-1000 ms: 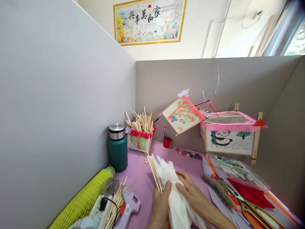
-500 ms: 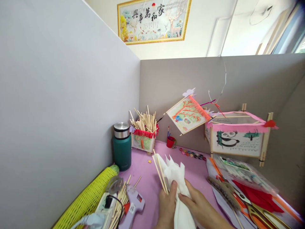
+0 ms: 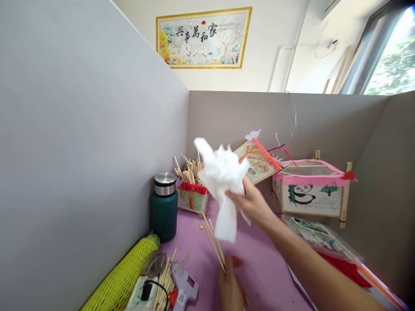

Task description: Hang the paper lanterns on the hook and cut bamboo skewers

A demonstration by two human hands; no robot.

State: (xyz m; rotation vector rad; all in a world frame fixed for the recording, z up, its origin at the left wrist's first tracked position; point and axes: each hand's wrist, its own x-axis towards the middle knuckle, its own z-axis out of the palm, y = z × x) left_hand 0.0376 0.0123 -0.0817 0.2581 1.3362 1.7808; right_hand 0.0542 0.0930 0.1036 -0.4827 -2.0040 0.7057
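Note:
My right hand (image 3: 254,203) is raised over the middle of the table, its fingers pinched round a crumpled white tissue (image 3: 223,172). The tissue's ragged ends spread upward, and one strip hangs below the hand. Lower down, at the bottom edge of the view, my left hand (image 3: 229,285) is closed round a few thin wooden sticks (image 3: 214,242) that point up and to the left. To the left of that hand lie a lilac glue gun (image 3: 184,285) and a loose bundle of similar sticks (image 3: 167,278).
A green bottle (image 3: 164,211) stands by the left partition, beside a stick-filled holder (image 3: 193,198). A yellow-green netted roll (image 3: 121,276) and a power strip (image 3: 141,293) lie front left. A painted hanging (image 3: 256,157), a panda lantern (image 3: 311,198) and plastic packets (image 3: 314,231) are at the right.
My right hand has lifted the tissue up and forward, away from my left hand. The left hand keeps the sticks, slightly lower. The view has tilted up and turned right.

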